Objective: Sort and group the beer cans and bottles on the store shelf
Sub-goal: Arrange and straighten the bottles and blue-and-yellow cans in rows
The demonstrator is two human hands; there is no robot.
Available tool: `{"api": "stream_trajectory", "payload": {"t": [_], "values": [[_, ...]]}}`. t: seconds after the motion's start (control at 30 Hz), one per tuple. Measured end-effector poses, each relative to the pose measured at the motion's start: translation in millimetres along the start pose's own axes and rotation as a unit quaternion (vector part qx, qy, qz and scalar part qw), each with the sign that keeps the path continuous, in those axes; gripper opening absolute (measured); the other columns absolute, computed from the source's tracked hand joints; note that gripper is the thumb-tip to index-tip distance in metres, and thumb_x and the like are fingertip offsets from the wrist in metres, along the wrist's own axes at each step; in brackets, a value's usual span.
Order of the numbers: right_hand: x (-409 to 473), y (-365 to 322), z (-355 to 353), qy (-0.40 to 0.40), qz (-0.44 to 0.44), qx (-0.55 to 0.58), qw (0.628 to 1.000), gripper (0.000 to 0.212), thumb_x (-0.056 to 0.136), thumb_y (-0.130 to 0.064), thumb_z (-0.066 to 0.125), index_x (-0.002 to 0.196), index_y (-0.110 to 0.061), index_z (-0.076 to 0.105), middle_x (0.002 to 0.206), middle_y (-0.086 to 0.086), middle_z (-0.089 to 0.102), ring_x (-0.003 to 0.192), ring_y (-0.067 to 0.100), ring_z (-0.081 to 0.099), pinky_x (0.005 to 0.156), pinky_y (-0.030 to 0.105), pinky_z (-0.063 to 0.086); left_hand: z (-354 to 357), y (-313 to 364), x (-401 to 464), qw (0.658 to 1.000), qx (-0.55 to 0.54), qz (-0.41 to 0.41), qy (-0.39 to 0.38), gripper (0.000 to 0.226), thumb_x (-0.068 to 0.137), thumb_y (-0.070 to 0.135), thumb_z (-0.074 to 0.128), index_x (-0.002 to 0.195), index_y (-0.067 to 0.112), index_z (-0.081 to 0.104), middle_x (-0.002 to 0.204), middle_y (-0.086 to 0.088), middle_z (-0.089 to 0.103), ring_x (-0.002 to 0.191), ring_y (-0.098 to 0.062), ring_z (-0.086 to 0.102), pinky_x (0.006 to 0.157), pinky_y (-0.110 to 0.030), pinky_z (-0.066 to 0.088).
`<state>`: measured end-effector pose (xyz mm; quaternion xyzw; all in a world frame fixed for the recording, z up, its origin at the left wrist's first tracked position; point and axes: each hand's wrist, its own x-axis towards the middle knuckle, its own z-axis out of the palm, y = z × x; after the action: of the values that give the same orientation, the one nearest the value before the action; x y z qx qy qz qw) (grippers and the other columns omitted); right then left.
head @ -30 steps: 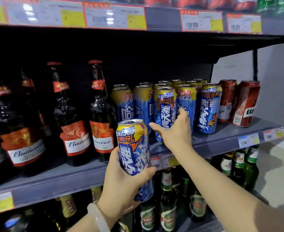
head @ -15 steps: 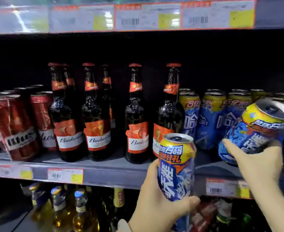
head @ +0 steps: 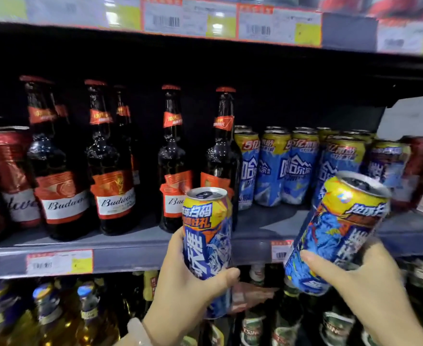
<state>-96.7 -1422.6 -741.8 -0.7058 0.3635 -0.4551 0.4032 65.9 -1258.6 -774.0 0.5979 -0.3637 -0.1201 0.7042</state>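
My left hand grips a blue and yellow beer can upright in front of the grey shelf. My right hand holds a second can of the same design, tilted to the right, off the shelf. On the shelf stand several dark Budweiser bottles at the left and middle. A group of light blue and yellow cans stands to their right. Red Budweiser cans sit at the far left, and more red cans at the far right.
A bare strip of shelf lies in front of the light blue cans. Price tags line the shelf edge. The shelf below holds green bottles and yellow bottles with blue caps. An upper shelf edge hangs overhead.
My right hand took a blue and yellow can off the shelf and drew it down and toward me, tilted. The view swung left. My left hand kept hold of its can.
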Motion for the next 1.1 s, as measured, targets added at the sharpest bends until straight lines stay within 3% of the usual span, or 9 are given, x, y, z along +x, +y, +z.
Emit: {"api": "stream_trajectory", "payload": {"t": [0.2,0.37,0.5,0.67,0.77,0.83,0.93,1.0,1.1], "values": [[-82,-51,96,-0.179,0.017,0.055,0.982,0.06,0.047,-0.016,0.091,0.095,-0.028,0.057,0.087,-0.016,0.068,0.076,0.0,0.065,0.067,0.025,0.048,-78,14,-32,1.0,-0.006,0.007,0.028,0.079,0.055,0.005,0.088,0.121,0.022,0.047,0.107,0.012,0.068,0.1,-0.008,0.066,0.077,-0.017,0.052],[-142,-117,196,-0.244,-0.046,0.086,0.965,0.061,0.046,-0.015,0.09,0.095,-0.028,0.057,0.09,-0.015,0.067,0.084,0.008,0.064,0.07,0.033,0.052,-215,41,-63,0.992,0.064,0.036,0.105,0.074,0.058,0.002,0.086,0.117,0.02,0.047,0.106,0.015,0.067,0.1,-0.003,0.064,0.079,-0.014,0.049],[-204,-170,279,-0.301,-0.052,0.129,0.943,0.052,0.048,-0.01,0.089,0.086,-0.029,0.059,0.075,-0.024,0.07,0.079,0.006,0.065,0.076,0.034,0.049,-339,61,-89,0.973,0.134,0.045,0.18,0.072,0.053,0.007,0.089,0.113,0.017,0.05,0.102,0.009,0.068,0.096,-0.001,0.064,0.081,-0.016,0.049],[-277,-224,376,-0.371,-0.054,0.153,0.914,0.043,0.052,-0.012,0.089,0.084,-0.026,0.064,0.075,-0.015,0.073,0.06,-0.002,0.066,0.056,0.02,0.049,-473,78,-118,0.956,0.194,0.038,0.218,0.07,0.049,0.011,0.091,0.107,0.019,0.051,0.095,0.008,0.067,0.085,0.006,0.063,0.072,-0.006,0.044],[-310,-249,429,-0.391,-0.059,0.142,0.907,0.034,0.056,-0.011,0.087,0.079,-0.022,0.065,0.068,-0.021,0.071,0.059,-0.003,0.066,0.053,0.016,0.051,-541,75,-129,0.949,0.198,0.021,0.246,0.073,0.042,0.033,0.087,0.106,0.026,0.051,0.098,0.006,0.067,0.091,-0.004,0.065,0.081,-0.021,0.049],[-330,-262,462,-0.396,-0.055,0.131,0.907,0.042,0.054,-0.016,0.089,0.088,-0.018,0.065,0.075,-0.014,0.074,0.068,0.004,0.07,0.056,0.021,0.054,-580,71,-133,0.946,0.191,0.017,0.26,0.074,0.042,0.036,0.086,0.107,0.027,0.051,0.101,0.003,0.067,0.093,-0.009,0.066,0.083,-0.03,0.051],[-351,-280,505,-0.39,-0.051,0.124,0.911,0.047,0.053,-0.017,0.09,0.092,-0.018,0.064,0.081,-0.008,0.075,0.075,0.009,0.071,0.066,0.03,0.055,-624,71,-130,0.942,0.19,0.02,0.275,0.071,0.048,0.022,0.089,0.108,0.018,0.051,0.095,0.003,0.067,0.081,0.001,0.065,0.072,-0.018,0.049],[-360,-295,527,-0.384,-0.051,0.118,0.914,0.042,0.055,-0.017,0.089,0.088,-0.019,0.063,0.08,-0.01,0.073,0.072,0.005,0.07,0.065,0.025,0.055,-648,73,-122,0.942,0.191,0.021,0.274,0.063,0.056,0.001,0.086,0.108,0.012,0.05,0.092,0.005,0.065,0.076,0.005,0.064,0.066,-0.011,0.048],[-364,-319,558,-0.376,-0.059,0.094,0.92,0.05,0.056,-0.025,0.088,0.096,-0.021,0.059,0.091,-0.008,0.071,0.082,0.009,0.068,0.073,0.029,0.056,-680,76,-105,0.945,0.202,0.027,0.256,0.068,0.057,0.003,0.087,0.114,0.013,0.05,0.101,0.003,0.068,0.088,-0.002,0.066,0.077,-0.022,0.052]]}}
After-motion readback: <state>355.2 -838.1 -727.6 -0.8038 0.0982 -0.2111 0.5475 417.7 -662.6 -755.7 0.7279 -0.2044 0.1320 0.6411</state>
